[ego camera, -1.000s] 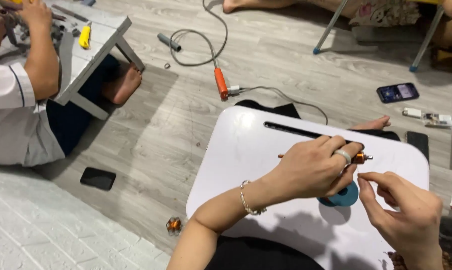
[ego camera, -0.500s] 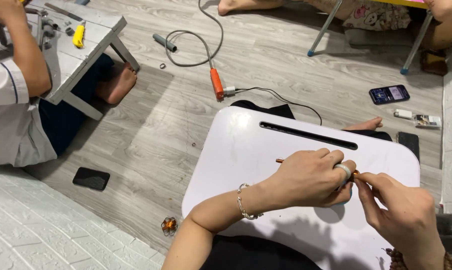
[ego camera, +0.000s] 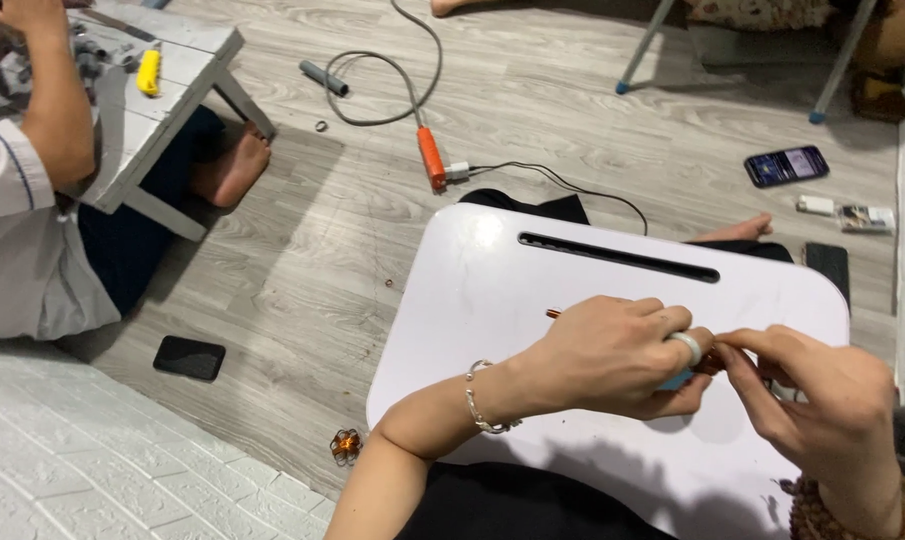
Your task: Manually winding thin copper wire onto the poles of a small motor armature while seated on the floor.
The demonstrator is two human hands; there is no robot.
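Over a white lap tray (ego camera: 492, 290), my left hand (ego camera: 612, 355) is closed around a thin copper-coloured rod (ego camera: 553, 313) whose tip pokes out to the left of the fist. There is a ring on one finger and a bracelet on the wrist. My right hand (ego camera: 817, 395) meets the left one at the rod's other end, fingertips pinching a small dark copper part there. A bit of blue object (ego camera: 675, 381) shows under my left fingers, mostly hidden.
Another person sits at the left by a low grey table (ego camera: 187, 70) bearing a yellow tool (ego camera: 149, 72). On the wood floor lie an orange-handled corded tool (ego camera: 431, 158), phones (ego camera: 785, 165) (ego camera: 189, 357), a small copper coil (ego camera: 345, 446) and small packets (ego camera: 852, 215).
Both hands have shifted slightly lower on the tray and closer together; the blue object is now nearly covered by my left hand.
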